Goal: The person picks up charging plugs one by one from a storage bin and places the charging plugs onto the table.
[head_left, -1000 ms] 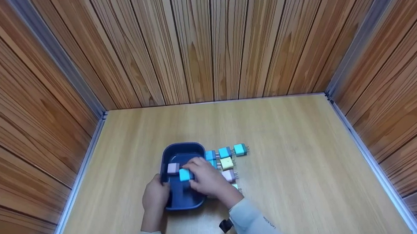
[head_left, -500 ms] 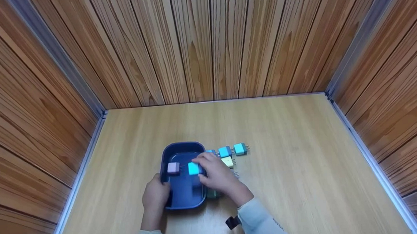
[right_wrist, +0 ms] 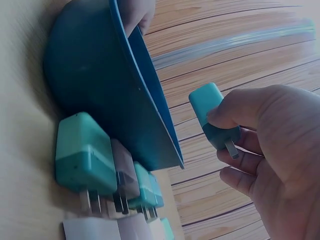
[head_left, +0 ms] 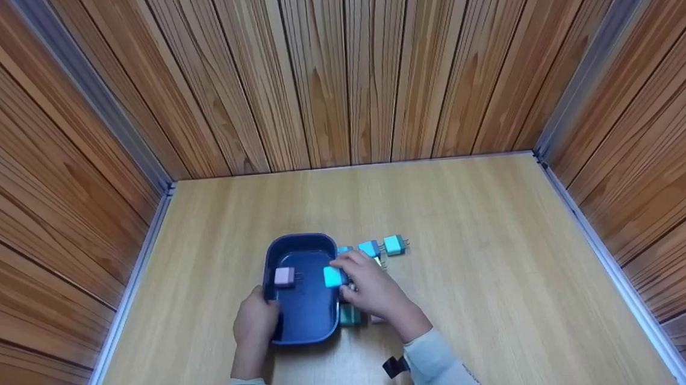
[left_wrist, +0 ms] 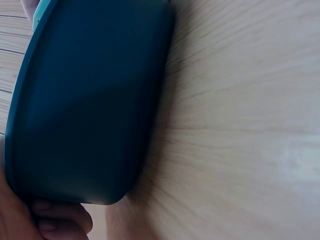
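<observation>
My left hand (head_left: pixel 255 319) grips the left wall of a dark blue plastic tray (head_left: pixel 305 322), its thumb over the rim. In the left wrist view, curled fingers (left_wrist: pixel 62 220) show at the tray's corner. My right hand (head_left: pixel 377 290) pinches a turquoise and dark teal plug charger (head_left: pixel 332 276) between thumb and fingers, over the tray's right rim. The right wrist view shows this charger's (right_wrist: pixel 206 102) metal prongs pointing toward the palm, and it is held above the rim. One pink plug charger (head_left: pixel 284 277) lies inside the tray.
Along the tray's right side, several plug chargers lie in rows on the wooden table, among them a turquoise one (head_left: pixel 394 245) at the far right and a green one (head_left: pixel 350 314) near the front. My right hand hides some. Wood-panelled walls (head_left: pixel 322 73) enclose the table.
My right hand has lifted the turquoise plug charger rightward, from over the tray's middle to its right rim. My left hand, the tray and the pink charger stay in place.
</observation>
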### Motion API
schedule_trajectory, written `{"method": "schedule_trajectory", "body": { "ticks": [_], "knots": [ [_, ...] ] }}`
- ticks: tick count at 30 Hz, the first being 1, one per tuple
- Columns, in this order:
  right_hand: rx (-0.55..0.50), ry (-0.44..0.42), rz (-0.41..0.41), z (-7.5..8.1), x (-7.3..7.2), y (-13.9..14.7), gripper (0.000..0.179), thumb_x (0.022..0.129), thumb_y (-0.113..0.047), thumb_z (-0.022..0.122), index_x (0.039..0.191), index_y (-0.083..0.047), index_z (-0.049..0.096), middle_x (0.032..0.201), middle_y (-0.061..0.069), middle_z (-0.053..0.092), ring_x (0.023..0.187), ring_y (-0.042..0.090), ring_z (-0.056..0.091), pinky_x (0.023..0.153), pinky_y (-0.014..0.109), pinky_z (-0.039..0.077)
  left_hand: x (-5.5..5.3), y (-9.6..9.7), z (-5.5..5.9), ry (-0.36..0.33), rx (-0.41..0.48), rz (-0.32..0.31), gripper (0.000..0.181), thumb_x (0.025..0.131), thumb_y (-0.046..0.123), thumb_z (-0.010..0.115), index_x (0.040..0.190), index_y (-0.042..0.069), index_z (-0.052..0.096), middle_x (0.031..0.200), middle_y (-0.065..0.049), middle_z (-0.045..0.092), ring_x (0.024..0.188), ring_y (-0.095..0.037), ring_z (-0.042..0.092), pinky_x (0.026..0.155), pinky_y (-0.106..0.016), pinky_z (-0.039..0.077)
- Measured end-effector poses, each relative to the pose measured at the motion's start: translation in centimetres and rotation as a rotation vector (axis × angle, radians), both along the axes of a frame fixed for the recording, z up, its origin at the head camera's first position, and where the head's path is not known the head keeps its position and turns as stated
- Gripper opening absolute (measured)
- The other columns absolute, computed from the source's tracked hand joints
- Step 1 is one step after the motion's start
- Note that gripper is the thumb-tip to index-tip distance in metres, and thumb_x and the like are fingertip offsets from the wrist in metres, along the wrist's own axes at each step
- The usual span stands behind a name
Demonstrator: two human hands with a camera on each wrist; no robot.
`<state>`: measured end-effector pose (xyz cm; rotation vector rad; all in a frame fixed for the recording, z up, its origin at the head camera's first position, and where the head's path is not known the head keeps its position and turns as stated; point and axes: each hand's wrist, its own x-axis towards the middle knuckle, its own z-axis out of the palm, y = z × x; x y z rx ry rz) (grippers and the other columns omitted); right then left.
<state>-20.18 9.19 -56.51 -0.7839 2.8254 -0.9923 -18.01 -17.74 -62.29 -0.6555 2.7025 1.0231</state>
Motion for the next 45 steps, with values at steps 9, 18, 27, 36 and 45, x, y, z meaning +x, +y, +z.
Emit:
{"method": "schedule_trajectory", "body": {
  "ticks": [9, 18, 27, 36, 45],
  "knots": [
    [0.015, -0.022, -0.037, -0.4, 0.1, 1.6, 0.048, 0.099, -0.022, 0.067, 0.146, -0.023, 0.056, 0.148, -0.002, 0.051, 0.139, 0.019, 0.045, 0.111, 0.043, 0.044, 0.2, 0.1, -0.2, 0.024, -0.005, 0.004, 0.029, 0.094, 0.016, 0.057, 0.12, 0.004, 0.064, 0.102, -0.014, 0.072, 0.079, -0.025, 0.065, 0.061, -0.041, 0.048],
    [0.01, -0.011, -0.08, -0.2, 0.0, 2.9, 0.049, 0.099, -0.021, 0.066, 0.147, -0.025, 0.055, 0.148, -0.004, 0.051, 0.139, 0.017, 0.046, 0.111, 0.041, 0.044, 0.2, 0.0, -0.1, 0.01, -0.004, -0.007, 0.03, 0.095, 0.017, 0.057, 0.122, 0.004, 0.062, 0.102, -0.014, 0.071, 0.078, -0.025, 0.063, 0.061, -0.039, 0.047],
    [-0.01, 0.01, -0.123, -0.3, -0.1, 4.0, 0.051, 0.097, -0.014, 0.067, 0.145, -0.027, 0.056, 0.144, -0.006, 0.052, 0.135, 0.016, 0.047, 0.108, 0.04, 0.046, 0.1, 0.0, 0.0, -0.001, 0.012, -0.006, 0.033, 0.096, 0.017, 0.057, 0.126, 0.004, 0.061, 0.106, -0.015, 0.07, 0.081, -0.026, 0.063, 0.064, -0.04, 0.048],
    [-0.023, 0.034, -0.15, -0.8, -0.6, 5.0, 0.047, 0.096, -0.013, 0.065, 0.142, -0.021, 0.059, 0.146, -0.001, 0.053, 0.14, 0.021, 0.046, 0.112, 0.043, 0.042, 0.0, 0.1, 0.0, 0.01, -0.007, -0.005, 0.038, 0.095, 0.016, 0.056, 0.13, 0.002, 0.06, 0.118, -0.021, 0.07, 0.089, -0.028, 0.067, 0.071, -0.048, 0.053],
    [-0.03, -0.005, -0.23, -1.0, -0.9, 6.3, 0.049, 0.097, -0.012, 0.066, 0.144, -0.02, 0.057, 0.15, 0.003, 0.051, 0.145, 0.024, 0.042, 0.115, 0.047, 0.038, 0.1, 0.1, 0.1, 0.005, -0.004, -0.005, 0.038, 0.095, 0.016, 0.056, 0.131, 0.002, 0.06, 0.117, -0.02, 0.07, 0.087, -0.028, 0.065, 0.07, -0.046, 0.052]
  ]
}}
